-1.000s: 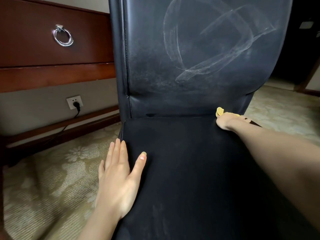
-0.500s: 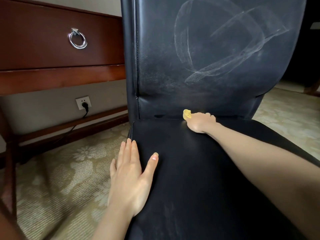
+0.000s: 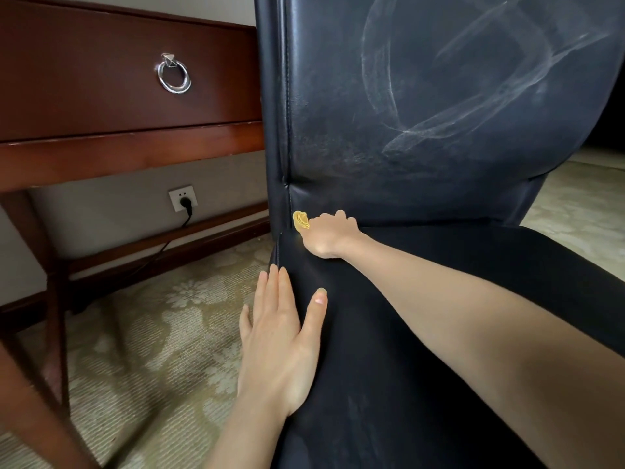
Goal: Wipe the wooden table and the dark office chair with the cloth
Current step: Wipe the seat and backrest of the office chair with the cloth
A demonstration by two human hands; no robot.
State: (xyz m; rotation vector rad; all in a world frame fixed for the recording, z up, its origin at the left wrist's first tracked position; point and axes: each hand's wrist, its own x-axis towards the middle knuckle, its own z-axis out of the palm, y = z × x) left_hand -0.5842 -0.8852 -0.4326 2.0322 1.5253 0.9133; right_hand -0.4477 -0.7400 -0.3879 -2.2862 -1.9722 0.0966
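Note:
The dark office chair [image 3: 422, 350] fills the middle and right of the view; pale curved wipe streaks mark its backrest. My right hand [image 3: 329, 236] is closed on a yellow cloth [image 3: 300, 221], pressed into the crease between seat and backrest at the seat's back left corner. Only a small fold of the cloth shows past my fingers. My left hand [image 3: 282, 340] lies flat on the seat's left edge, fingers apart, holding nothing. The wooden table [image 3: 101, 154] stands at the left, with a drawer and a silver ring pull [image 3: 174, 74].
A wall socket [image 3: 182, 198] with a black plug and cord sits under the table. The table's leg [image 3: 55, 299] and low crossbars stand to the left. Patterned beige carpet [image 3: 152, 333] covers the floor on both sides of the chair.
My right hand has slid the cloth leftward along the crease, from the seat's right side to its back left corner. My left hand has stayed on the seat's left edge.

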